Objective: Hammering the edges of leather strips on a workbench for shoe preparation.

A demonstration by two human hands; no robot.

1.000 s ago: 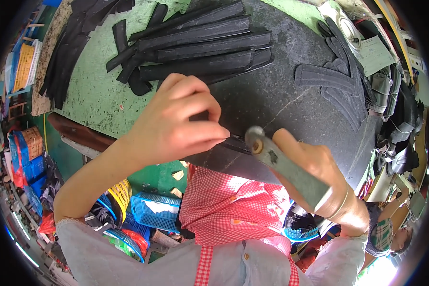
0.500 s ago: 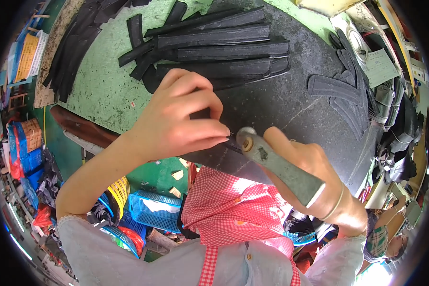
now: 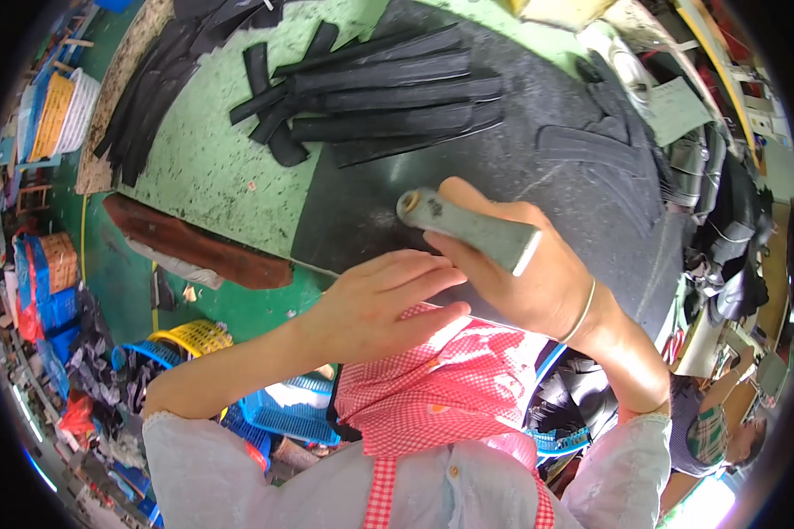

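My right hand is closed round a hammer, its grey metal head lying across the top of the fist above a dark mat. The handle is hidden inside the hand. At the near edge of the table, my left hand reaches toward the right one, fingers stretched out and thumb apart. I see nothing held in it, though its underside is hidden. Farther back, several black strips lie side by side across the mat and the green tabletop.
More black strips lie at the right of the mat, and another heap at the far left. A reddish-brown piece juts along the near left edge. Blue baskets stand below. Another person is at the lower right.
My left hand has come down from beside the strips to the near table edge, its raised fingers now stretched out. The right hand has shifted up and left with the hammer.
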